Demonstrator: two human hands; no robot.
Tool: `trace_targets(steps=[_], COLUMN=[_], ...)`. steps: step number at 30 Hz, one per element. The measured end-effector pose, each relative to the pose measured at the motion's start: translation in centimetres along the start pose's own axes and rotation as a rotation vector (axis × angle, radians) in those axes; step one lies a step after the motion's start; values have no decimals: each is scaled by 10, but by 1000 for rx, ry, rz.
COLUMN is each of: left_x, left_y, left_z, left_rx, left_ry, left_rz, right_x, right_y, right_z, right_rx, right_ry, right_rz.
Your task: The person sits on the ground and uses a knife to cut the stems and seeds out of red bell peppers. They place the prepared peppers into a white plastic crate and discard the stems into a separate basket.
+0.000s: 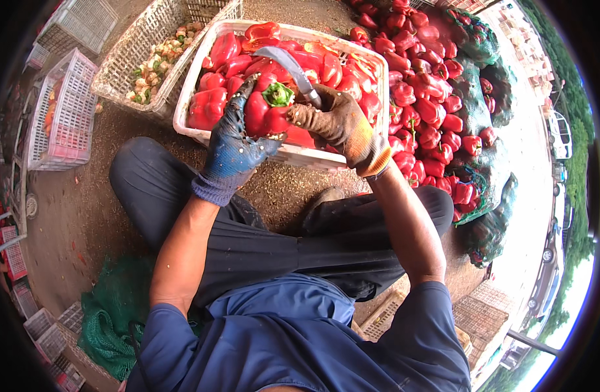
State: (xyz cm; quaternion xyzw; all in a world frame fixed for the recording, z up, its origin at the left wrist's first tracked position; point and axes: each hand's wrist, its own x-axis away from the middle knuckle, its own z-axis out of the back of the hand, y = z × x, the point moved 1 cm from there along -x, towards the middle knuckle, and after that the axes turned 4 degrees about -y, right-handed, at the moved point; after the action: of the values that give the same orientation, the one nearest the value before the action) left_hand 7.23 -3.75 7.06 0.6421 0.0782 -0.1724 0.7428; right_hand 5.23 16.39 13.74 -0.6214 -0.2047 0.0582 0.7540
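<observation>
My left hand (238,142), in a worn blue work glove, holds a red bell pepper (258,112) with its green stem end facing up. In a dirty brown and orange glove, my right hand (341,122) grips a curved knife (292,66) at its base, the blade pointing up and left beyond the pepper. The right fingers are close to the pepper's right side; whether they touch it I cannot tell. Both hands are over the near edge of a white plastic crate (383,83) filled with red peppers, many of them cut open.
A crate (118,61) of cut-out pepper cores stands at the left, with another crate (64,112) beyond. Whole red peppers (427,98) lie heaped at the right beside green mesh sacks (476,98). Green netting (111,313) lies at lower left. Seeds litter the ground between my legs.
</observation>
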Motion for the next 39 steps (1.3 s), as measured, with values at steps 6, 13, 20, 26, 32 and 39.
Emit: trace_targets(steps=[6,13,20,26,32,39], left_x=[7,7,9,1,-25,-33], left_y=[2,1,5,-2,-9,-32], left_z=[-12,-19,-21,-7,30,26], left_rx=[-299,-558,-570,-477,-54,-887], left_ry=[-185,-225,-136,-38,11,-194], left_rz=[-142,-107,-134,-8,97,359], right_x=[6,16,20,8,22,18], right_y=[7,27,12,21,33,59], right_z=[4,-12,-3,23,42,49], right_rx=[12,-189,3,-888,-808,-863], right_ry=[-94,130,129,269,277,130], right_rz=[-3,174,3,31,-17,5])
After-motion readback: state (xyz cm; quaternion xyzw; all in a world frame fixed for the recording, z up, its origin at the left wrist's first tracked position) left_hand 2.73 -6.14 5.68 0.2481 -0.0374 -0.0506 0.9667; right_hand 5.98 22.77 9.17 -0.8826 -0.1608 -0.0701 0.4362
